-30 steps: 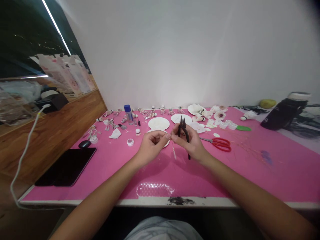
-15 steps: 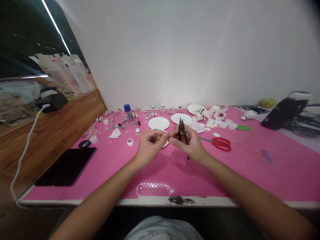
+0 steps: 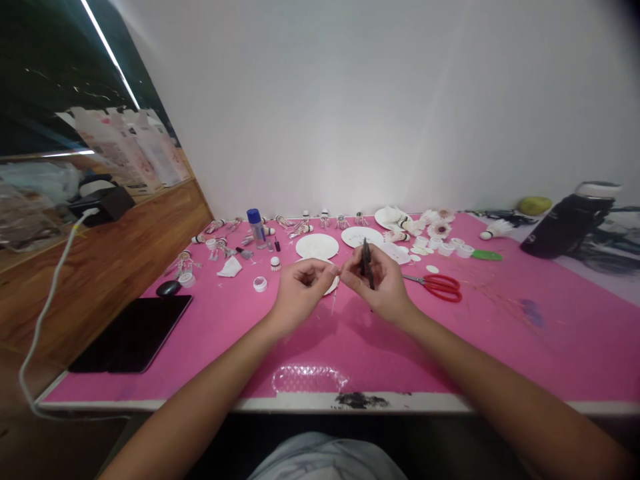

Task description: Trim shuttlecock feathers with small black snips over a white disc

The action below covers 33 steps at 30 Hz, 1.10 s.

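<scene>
Both my hands meet above the middle of the pink mat [image 3: 210, 333]. My right hand [image 3: 383, 287] is closed round small black pliers [image 3: 367, 261], whose tips point up and away with the jaws together. My left hand [image 3: 300, 290] is curled, thumb and forefinger pinching a thin pale sliver [image 3: 334, 300] that hangs down between the two hands. The fingertips of both hands nearly touch. Red-handled scissors [image 3: 440, 287] lie just right of my right hand.
White paper discs [image 3: 317, 246], small white cups [image 3: 453, 248], shuttlecocks [image 3: 495, 230] and tiny feather figures line the back of the mat. A blue-capped bottle [image 3: 257, 228] stands back left. A black tablet [image 3: 133, 331] and mouse [image 3: 168, 288] lie at left, a black bottle [image 3: 567, 223] at far right.
The pliers' jaws, spread apart a second ago, have come together. My right hand has edged slightly up and left; the pale sliver now hangs nearer my left fingertips.
</scene>
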{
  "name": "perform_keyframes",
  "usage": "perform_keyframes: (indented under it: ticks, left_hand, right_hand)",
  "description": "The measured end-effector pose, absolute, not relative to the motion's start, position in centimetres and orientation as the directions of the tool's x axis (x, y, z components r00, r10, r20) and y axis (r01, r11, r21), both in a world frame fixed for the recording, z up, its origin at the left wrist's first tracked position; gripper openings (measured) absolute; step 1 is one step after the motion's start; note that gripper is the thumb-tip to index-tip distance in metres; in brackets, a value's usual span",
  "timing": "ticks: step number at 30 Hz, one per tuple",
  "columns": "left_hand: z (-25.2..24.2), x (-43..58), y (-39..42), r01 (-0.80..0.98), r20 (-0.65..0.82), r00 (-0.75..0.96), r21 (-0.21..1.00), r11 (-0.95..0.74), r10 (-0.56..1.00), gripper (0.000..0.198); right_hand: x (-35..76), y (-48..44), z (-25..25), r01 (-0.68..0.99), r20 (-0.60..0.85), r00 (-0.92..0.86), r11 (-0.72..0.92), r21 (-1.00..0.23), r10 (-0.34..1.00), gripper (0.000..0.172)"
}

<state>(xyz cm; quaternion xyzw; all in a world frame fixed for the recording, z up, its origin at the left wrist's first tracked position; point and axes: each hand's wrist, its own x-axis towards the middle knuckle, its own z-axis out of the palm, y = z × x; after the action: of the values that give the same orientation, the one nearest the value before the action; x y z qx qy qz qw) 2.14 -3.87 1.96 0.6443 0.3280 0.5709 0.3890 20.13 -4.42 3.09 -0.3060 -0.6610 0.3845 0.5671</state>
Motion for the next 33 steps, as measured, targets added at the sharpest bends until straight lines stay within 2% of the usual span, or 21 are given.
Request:
perform_keyframes:
  ticks: [9, 27, 33]
  left_hand:
    - [1.91, 2.07, -3.74, -0.029, 0.517, 0.204, 0.852, -0.523, 0.831, 0.032]
    - [1.47, 1.76, -4.05, 0.053, 0.637, 0.239, 0.745, -0.665, 0.732, 0.021]
    - [1.66, 1.69, -4.13, 0.084, 0.627, 0.241, 0.747, -0.659, 0.741, 0.026]
  right_hand:
    - [20.29, -4.36, 3.19, -0.023, 0.523, -0.139, 0.525, -0.851, 0.841, 0.042]
    - [20.27, -4.33, 3.41, -0.076, 0.482, -0.241, 0.479, -0.875, 0.842, 0.035]
    - [20.12, -4.71, 3.4, -0.022, 0.493, -0.156, 0.497, -0.868, 0.856, 0.029]
